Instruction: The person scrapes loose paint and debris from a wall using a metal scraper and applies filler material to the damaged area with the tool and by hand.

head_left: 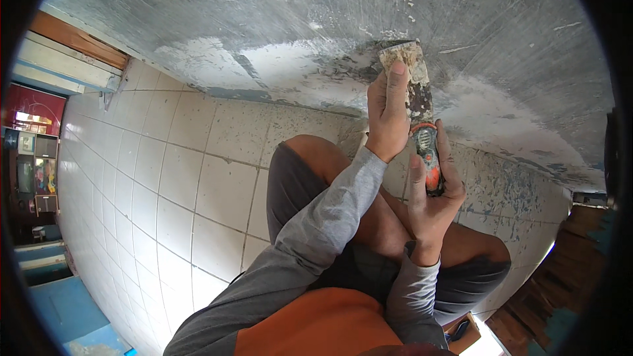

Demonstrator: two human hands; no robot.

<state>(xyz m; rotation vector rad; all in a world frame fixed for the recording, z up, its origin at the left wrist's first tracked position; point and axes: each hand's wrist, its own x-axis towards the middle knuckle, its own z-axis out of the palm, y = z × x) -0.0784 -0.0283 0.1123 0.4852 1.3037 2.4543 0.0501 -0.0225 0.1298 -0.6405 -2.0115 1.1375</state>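
A putty knife (419,92) with a paint-crusted blade and an orange and black handle lies against the grey, scraped wall (264,6), its wide edge on the lower part where white and dark patches show. My left hand (388,109) grips the blade, thumb on top near the wide end and fingers mostly hidden behind it. My right hand (435,201) is closed round the handle, with its thumb along the left side.
I sit cross-legged on white tiles (221,191), flecked with debris along the wall and to the right. A dark red cabinet (33,112) with shelves and blue steps (69,303) are at the left. Brown wood (547,264) lies at the right edge.
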